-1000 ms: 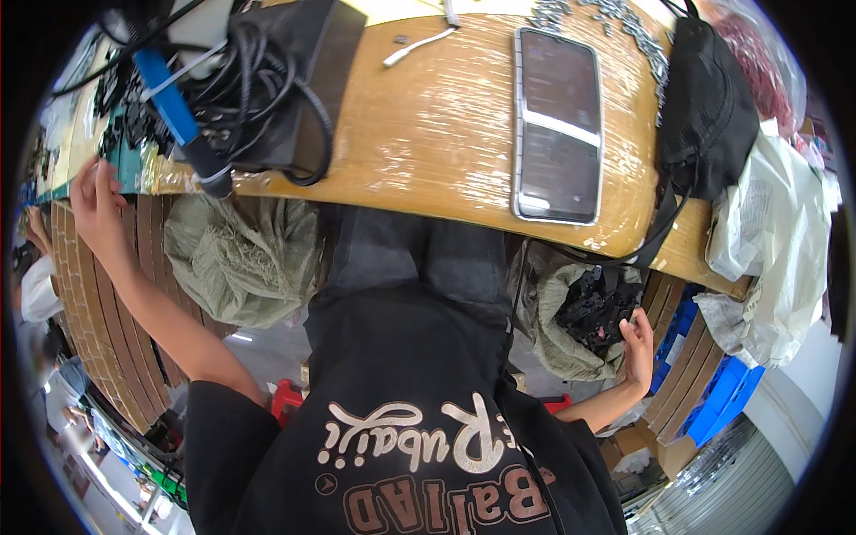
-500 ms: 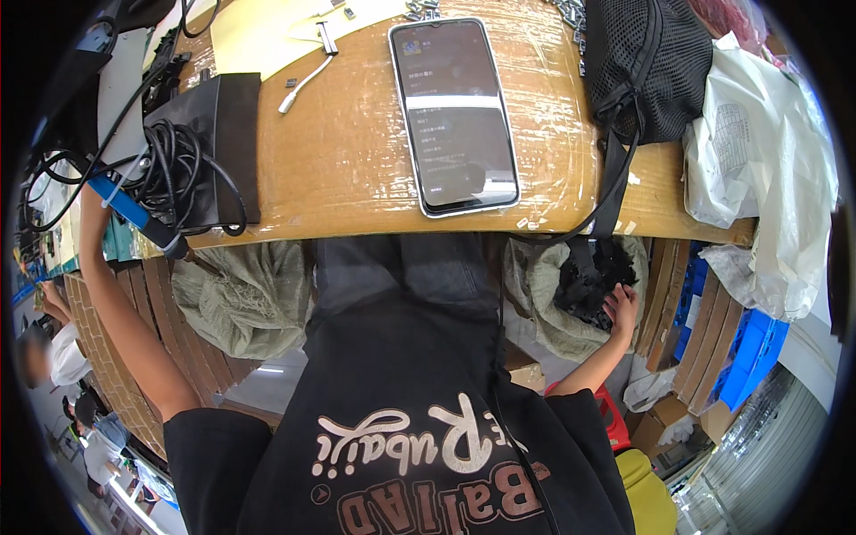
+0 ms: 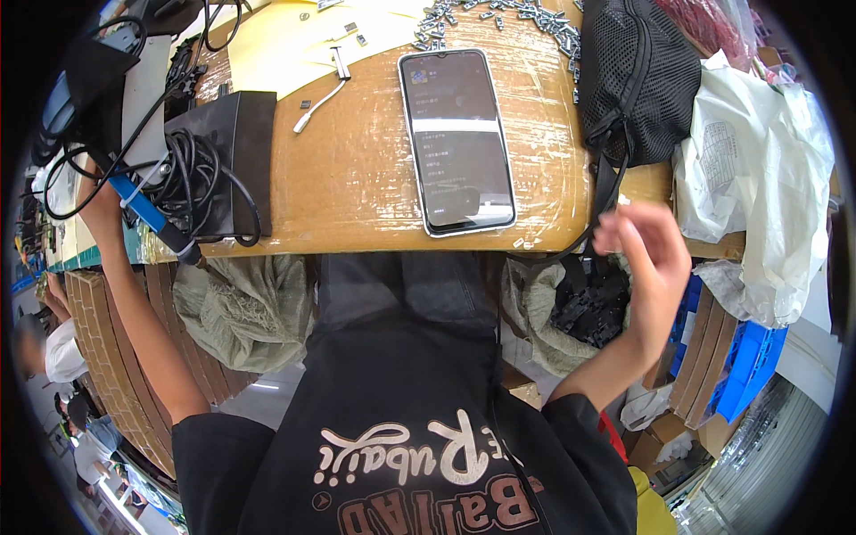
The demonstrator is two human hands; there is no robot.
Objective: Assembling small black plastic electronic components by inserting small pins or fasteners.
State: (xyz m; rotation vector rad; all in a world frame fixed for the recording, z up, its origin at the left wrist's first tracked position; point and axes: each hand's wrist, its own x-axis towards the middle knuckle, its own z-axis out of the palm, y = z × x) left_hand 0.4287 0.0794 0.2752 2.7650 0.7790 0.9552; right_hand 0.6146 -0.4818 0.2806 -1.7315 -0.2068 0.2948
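My right hand (image 3: 653,250) is raised above the sack's right side, by the table's front edge. Its fingers are bent toward the thumb as in a pinch, slightly blurred; whatever may be between the tips is too small to make out. Below it, black plastic parts (image 3: 588,308) fill an open woven sack (image 3: 535,312). My left hand (image 3: 100,209) is at the table's left side, behind a blue cylindrical tool with a black end (image 3: 143,207) and black cables (image 3: 192,169); its fingers are hidden.
A phone (image 3: 459,152) lies on the taped tabletop (image 3: 357,178). Many small metal parts (image 3: 544,22) lie beyond it. A short white cable (image 3: 319,107) rests near yellow paper (image 3: 285,53). A black mesh bag (image 3: 642,80) and a white plastic bag (image 3: 740,160) are at right. Another sack (image 3: 241,312) stands below left.
My right hand has come up out of the sack of black parts toward the table edge. My left hand stays at the left side. The view has shifted slightly, showing more of the far tabletop.
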